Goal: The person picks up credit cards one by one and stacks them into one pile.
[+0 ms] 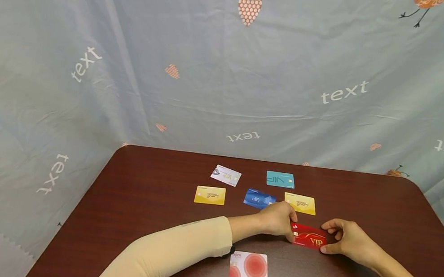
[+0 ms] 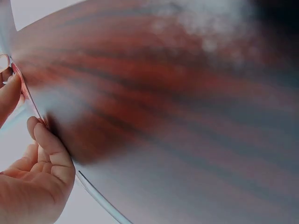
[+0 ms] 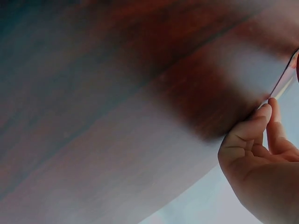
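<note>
A red VIP card (image 1: 309,236) lies level at the table surface, between my two hands. My left hand (image 1: 277,219) holds its left side, a finger at the upper corner and the thumb at the lower one. Across from it, my right hand (image 1: 349,242) grips the right side by the top and bottom corners. The left wrist view shows the card's thin edge (image 2: 29,95) rising from the left hand's fingertips (image 2: 35,123). Fingertips (image 3: 264,112) of the right hand meet the card edge in the right wrist view.
Behind the hands lie a blue card (image 1: 258,198), a yellow card (image 1: 300,203), another yellow card (image 1: 209,195), a white card (image 1: 225,175) and a teal card (image 1: 280,179). A pink-and-white card (image 1: 249,266) sits nearer me on the dark wooden table (image 1: 139,193). A printed curtain (image 1: 211,87) hangs behind.
</note>
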`<state>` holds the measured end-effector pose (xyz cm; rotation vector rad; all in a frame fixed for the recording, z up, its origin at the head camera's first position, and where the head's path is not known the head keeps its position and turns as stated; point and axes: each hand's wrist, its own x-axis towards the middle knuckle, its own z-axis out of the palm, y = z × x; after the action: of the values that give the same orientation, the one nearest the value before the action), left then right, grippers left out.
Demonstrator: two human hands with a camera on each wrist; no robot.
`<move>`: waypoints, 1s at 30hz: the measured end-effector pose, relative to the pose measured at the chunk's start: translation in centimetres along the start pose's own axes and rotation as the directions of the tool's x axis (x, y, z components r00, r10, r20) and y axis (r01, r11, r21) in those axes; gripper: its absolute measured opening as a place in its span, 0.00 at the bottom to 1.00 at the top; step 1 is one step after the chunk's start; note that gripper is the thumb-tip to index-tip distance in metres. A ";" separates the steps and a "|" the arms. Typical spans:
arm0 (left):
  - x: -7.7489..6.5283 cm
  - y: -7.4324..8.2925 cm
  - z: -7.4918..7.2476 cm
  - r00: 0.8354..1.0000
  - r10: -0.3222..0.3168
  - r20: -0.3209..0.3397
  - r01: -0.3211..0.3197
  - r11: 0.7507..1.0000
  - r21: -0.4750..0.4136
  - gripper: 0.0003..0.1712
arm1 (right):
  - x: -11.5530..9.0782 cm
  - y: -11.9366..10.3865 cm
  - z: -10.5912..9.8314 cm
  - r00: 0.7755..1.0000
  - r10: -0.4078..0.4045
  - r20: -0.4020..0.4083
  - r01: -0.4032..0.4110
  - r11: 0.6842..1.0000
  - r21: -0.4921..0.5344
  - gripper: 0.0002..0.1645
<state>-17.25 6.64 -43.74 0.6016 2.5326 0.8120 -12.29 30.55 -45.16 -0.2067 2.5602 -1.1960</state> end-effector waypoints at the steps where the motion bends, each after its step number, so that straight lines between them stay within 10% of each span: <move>1: 0.0 0.1 0.0 1.000 -0.007 -0.002 0.007 1.000 0.011 0.23 | 0.0 0.0 0.0 1.000 0.000 -0.002 0.000 1.000 -0.002 0.34; 30: -0.6 0.9 0.1 1.000 -0.012 0.004 0.011 0.986 0.166 0.23 | 0.0 -0.8 0.4 1.000 0.018 -0.014 -0.019 0.995 -0.094 0.32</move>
<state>-16.47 7.00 -43.09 0.6397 2.6136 0.5985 -12.13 29.72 -44.80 -0.1967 2.6266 -1.0746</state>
